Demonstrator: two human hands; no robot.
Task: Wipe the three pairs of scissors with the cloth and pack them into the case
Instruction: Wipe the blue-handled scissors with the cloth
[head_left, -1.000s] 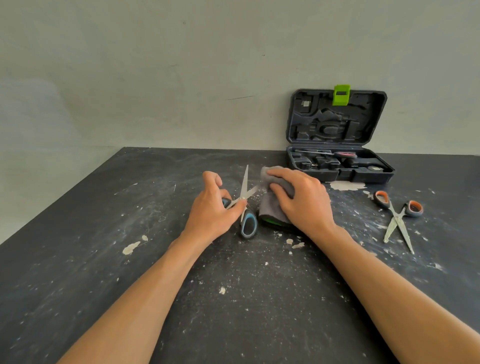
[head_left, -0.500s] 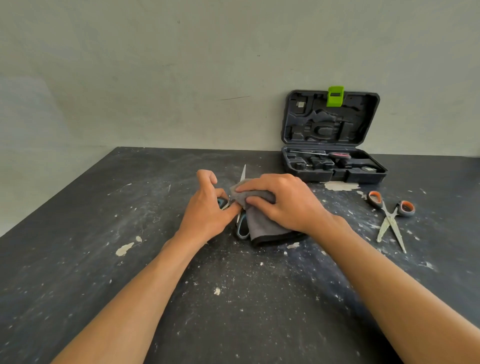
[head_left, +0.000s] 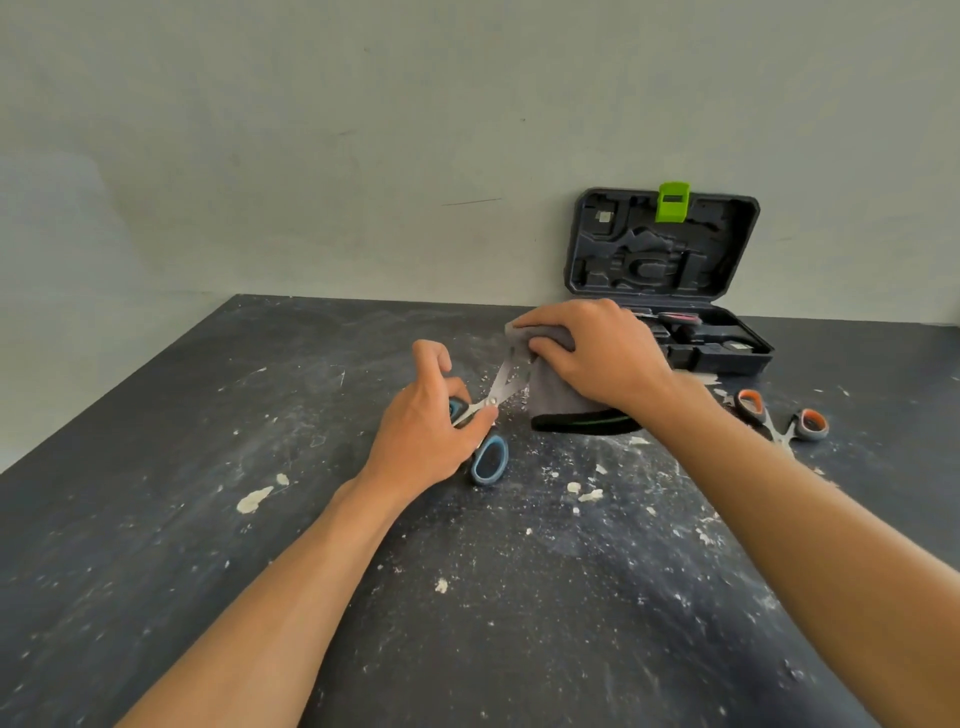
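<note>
Dusty black table (head_left: 260, 519), left hand (head_left: 423, 434) pinched blue-handled scissors (head_left: 488, 457) at pivot, right hand (head_left: 597, 358) clutched grey cloth (head_left: 556, 395) around blade tips, open case (head_left: 670, 249) beyond.

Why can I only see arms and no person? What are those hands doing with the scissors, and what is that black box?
The camera sits on the person's head and looks down, so you see only their arms, as if through their eyes. There is no machine here, just two bare hands.

The left hand holds the blue-handled scissors by the handle end on the dusty black table. The right hand grips a grey cloth over the far end of the blades, to wipe them.

Off to the right lie the orange-handled scissors, untouched. At the back, against the wall, stands the open black case with a green latch; the scissors are meant to go in there.
</note>
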